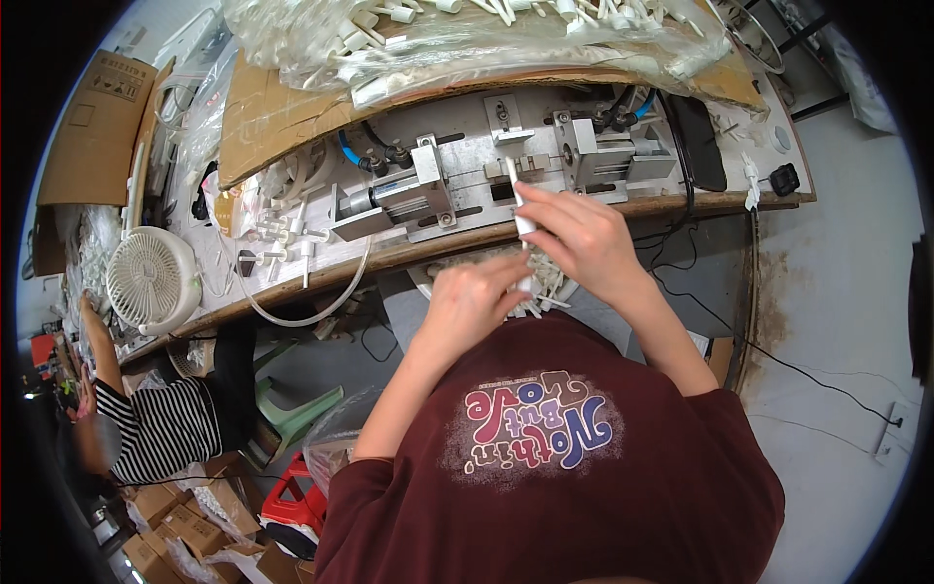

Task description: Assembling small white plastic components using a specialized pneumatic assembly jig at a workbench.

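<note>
My right hand [574, 234] holds a slim white plastic tube piece [519, 200] upright, just in front of the metal fixture [506, 170] on the workbench. My left hand [472, 297] is closed around the lower end of a white piece, directly below the right hand, and the two hands touch. Under them lies a pile of loose white plastic parts [545, 277] in a container at the bench's front edge, mostly hidden by my hands.
A clear bag full of white plastic parts [467, 34] lies on cardboard [282, 112] at the back. A small white fan [151, 277] stands at the left. Another person in a striped shirt [161, 428] sits at lower left. A black cable [720, 321] hangs on the right.
</note>
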{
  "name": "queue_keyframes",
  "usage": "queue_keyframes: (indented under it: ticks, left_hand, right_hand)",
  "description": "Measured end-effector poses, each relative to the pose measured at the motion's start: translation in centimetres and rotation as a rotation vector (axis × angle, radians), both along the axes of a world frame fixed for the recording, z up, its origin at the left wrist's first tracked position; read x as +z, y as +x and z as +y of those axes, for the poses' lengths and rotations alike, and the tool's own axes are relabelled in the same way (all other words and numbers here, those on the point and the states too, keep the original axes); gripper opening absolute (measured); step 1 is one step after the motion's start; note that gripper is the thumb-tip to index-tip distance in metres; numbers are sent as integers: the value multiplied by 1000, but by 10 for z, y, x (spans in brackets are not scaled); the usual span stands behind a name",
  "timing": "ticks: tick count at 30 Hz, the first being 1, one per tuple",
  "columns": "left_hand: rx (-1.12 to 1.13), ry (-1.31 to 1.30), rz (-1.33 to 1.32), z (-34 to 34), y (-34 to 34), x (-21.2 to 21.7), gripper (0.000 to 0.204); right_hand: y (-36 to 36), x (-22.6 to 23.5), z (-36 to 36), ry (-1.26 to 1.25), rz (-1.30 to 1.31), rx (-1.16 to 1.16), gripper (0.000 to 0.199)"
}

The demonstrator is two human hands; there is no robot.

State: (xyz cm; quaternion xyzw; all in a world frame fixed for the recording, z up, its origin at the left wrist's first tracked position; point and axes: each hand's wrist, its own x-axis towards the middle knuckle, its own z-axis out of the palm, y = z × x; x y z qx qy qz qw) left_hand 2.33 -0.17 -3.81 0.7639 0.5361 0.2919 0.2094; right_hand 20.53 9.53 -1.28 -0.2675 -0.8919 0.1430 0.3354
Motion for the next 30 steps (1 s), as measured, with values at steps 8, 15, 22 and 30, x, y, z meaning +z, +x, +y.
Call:
queue_keyframes:
  ticks: [8,15,22,30]
  left_hand:
    - [-5,-69,-49,-11,4,-6,40]
    - [-34,46,-95,-5,3,-7,36]
    - [-19,123,-109,-10,-3,-8,38]
    - [56,164,-95,-21,-10,1,37]
  right_hand:
    - [-22,-9,3,154,-259,-110,16]
    - [-29,-5,4,161,-334,-113,16]
    - [-35,48,44,-22,-125,-44,24]
    - [-111,101,208,10,16,-225,36]
